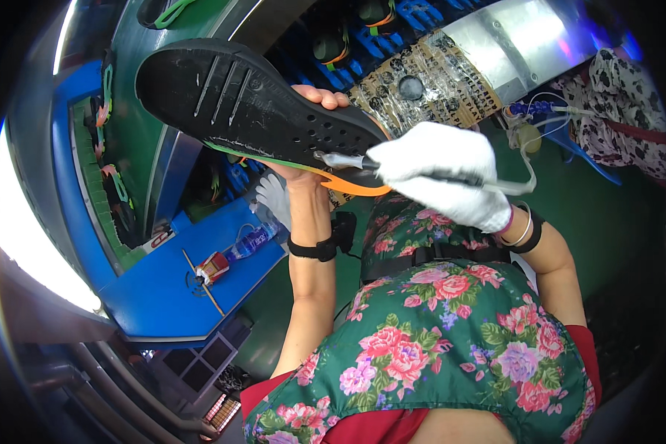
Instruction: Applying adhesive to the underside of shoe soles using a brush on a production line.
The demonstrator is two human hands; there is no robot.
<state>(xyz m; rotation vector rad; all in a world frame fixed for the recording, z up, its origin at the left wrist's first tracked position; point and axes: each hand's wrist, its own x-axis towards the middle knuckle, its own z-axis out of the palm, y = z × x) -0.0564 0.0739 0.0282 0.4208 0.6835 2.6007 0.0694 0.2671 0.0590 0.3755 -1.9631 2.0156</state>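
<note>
My bare left hand [301,175] is wrapped around the middle of a black shoe sole [255,111], its fingers showing over the far edge. The sole is tilted with a broad face toward me; slots mark its left end and small round holes its right. A green and orange strip [348,186] runs along its near edge. In a white glove, my right hand [440,174] closes around a slim brush-like tool [340,160] with a clear tube [524,185] at its back end. The tool's tip is at the sole's face beside the holes; whether it touches, I cannot tell.
Beyond the sole, a metal surface [522,44] carries a taped cardboard sheet [451,78]. Other shoe parts [331,48] sit among blue holders behind. On the blue table [155,296] at left lie a plastic bottle [253,241], a red roll [213,268] and a grey glove [274,198].
</note>
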